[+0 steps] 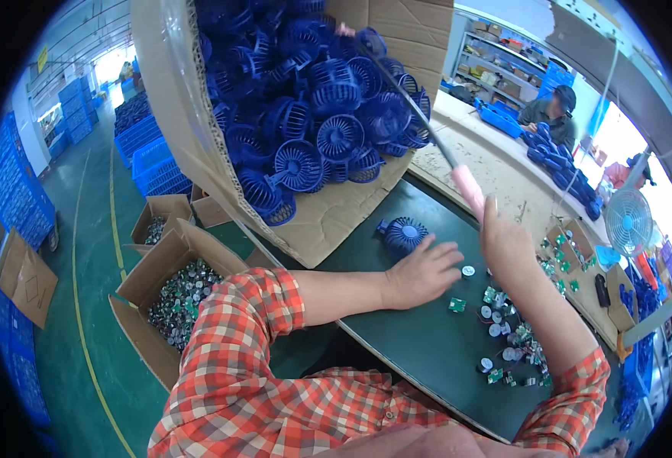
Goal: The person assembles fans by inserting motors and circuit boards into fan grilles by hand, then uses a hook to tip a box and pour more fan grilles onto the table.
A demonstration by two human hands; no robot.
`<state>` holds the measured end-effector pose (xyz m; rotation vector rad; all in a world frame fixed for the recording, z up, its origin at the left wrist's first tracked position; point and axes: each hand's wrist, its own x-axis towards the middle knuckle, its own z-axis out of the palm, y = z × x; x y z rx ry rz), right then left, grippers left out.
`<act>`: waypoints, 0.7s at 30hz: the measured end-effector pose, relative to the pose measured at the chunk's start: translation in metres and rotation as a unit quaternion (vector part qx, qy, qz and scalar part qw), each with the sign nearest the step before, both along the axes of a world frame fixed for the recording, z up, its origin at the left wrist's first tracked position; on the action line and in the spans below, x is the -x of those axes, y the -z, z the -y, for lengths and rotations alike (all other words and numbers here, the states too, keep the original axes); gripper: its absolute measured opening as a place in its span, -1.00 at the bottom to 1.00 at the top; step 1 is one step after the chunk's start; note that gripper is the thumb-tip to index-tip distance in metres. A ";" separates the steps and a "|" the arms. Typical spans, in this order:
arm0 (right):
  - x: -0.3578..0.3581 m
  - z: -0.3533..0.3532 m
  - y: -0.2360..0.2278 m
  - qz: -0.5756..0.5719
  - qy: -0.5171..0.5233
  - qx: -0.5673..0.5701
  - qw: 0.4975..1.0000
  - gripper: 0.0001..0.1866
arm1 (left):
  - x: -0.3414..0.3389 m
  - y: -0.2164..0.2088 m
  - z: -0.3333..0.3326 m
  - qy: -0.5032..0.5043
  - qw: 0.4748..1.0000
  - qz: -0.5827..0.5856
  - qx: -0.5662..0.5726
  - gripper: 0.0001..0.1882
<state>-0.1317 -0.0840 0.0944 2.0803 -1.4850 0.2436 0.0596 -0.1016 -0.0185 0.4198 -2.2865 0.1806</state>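
Note:
My right hand (pixel 508 246) is closed round the pink grip of a long, dark rod (pixel 421 114). The rod slants up and away to the left, and its far end reaches over the blue fan housings (pixel 340 137) heaped in a tipped cardboard box (pixel 336 217). Fingers spread, my left hand (pixel 425 276) hovers or rests at the dark green tabletop (pixel 397 343); contact cannot be told. Just beyond its fingertips lies a single blue fan housing (pixel 405 234), apart from the heap. Small motors with green circuit boards (pixel 508 328) lie scattered beside my right forearm.
At lower left, an open carton (pixel 143 282) holds many small metal parts. Blue crates (pixel 156 164) stand on the green floor behind it. Across the bench a person (pixel 554 114) sits by a row of blue items. A small light-blue fan (pixel 628 221) stands at right.

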 end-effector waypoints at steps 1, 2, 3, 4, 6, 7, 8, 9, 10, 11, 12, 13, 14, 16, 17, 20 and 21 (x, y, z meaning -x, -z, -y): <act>0.011 -0.013 0.007 0.002 0.007 -0.026 1.000 -0.44 | 0.005 0.000 -0.005 0.044 0.999 0.018 0.024 -0.67; 0.019 -0.028 0.012 0.003 0.012 -0.024 1.000 -0.44 | 0.010 0.001 -0.010 0.056 0.997 0.030 0.038 -0.66; 0.027 -0.044 0.016 -0.002 0.049 -0.054 0.997 -0.43 | 0.015 -0.001 -0.015 0.063 0.997 0.031 0.040 -0.66; 0.034 -0.060 0.019 -0.008 0.087 -0.085 0.993 -0.41 | 0.021 -0.003 -0.020 0.085 0.995 0.041 0.043 -0.66; 0.044 -0.087 0.029 -0.004 0.092 -0.094 0.991 -0.40 | 0.028 -0.003 -0.029 0.112 0.992 0.048 0.038 -0.66; 0.050 -0.101 0.034 -0.003 0.099 -0.102 0.990 -0.39 | 0.033 -0.001 -0.033 0.114 0.992 0.049 0.036 -0.66; 0.058 -0.115 0.037 -0.001 0.100 -0.102 0.990 -0.39 | 0.038 -0.005 -0.039 0.133 0.989 0.049 0.037 -0.66; 0.067 -0.128 0.041 -0.010 0.098 -0.089 0.991 -0.37 | 0.044 -0.006 -0.044 0.151 0.987 0.047 0.037 -0.67; 0.075 -0.141 0.045 -0.018 0.096 -0.076 0.992 -0.35 | 0.051 -0.004 -0.047 0.178 0.982 0.030 0.049 -0.72; 0.082 -0.154 0.047 -0.017 0.098 -0.078 0.992 -0.35 | 0.059 -0.003 -0.054 0.181 0.982 0.031 0.047 -0.72; 0.087 -0.166 0.049 -0.003 0.095 -0.060 0.994 -0.34 | 0.065 -0.004 -0.061 0.203 0.977 0.029 0.058 -0.74; 0.093 -0.177 0.053 0.010 0.090 -0.042 0.995 -0.32 | 0.069 -0.004 -0.066 0.223 0.972 0.027 0.068 -0.77; 0.102 -0.188 0.059 0.010 0.091 -0.044 0.995 -0.32 | 0.073 -0.007 -0.072 0.241 0.968 0.019 0.073 -0.79; 0.120 -0.206 0.072 0.012 0.148 -0.041 0.988 -0.28 | 0.080 -0.003 -0.079 0.251 0.966 0.016 0.062 -0.79; 0.130 -0.215 0.076 0.012 0.144 -0.045 0.988 -0.28 | 0.082 -0.001 -0.082 0.264 0.963 0.014 0.053 -0.80; 0.159 -0.246 0.084 0.041 0.156 -0.050 0.986 -0.28 | 0.083 0.002 -0.084 0.286 0.957 0.013 0.037 -0.80; 0.167 -0.256 0.087 0.063 0.166 -0.034 0.984 -0.28 | 0.082 0.003 -0.084 0.297 0.954 0.016 0.032 -0.80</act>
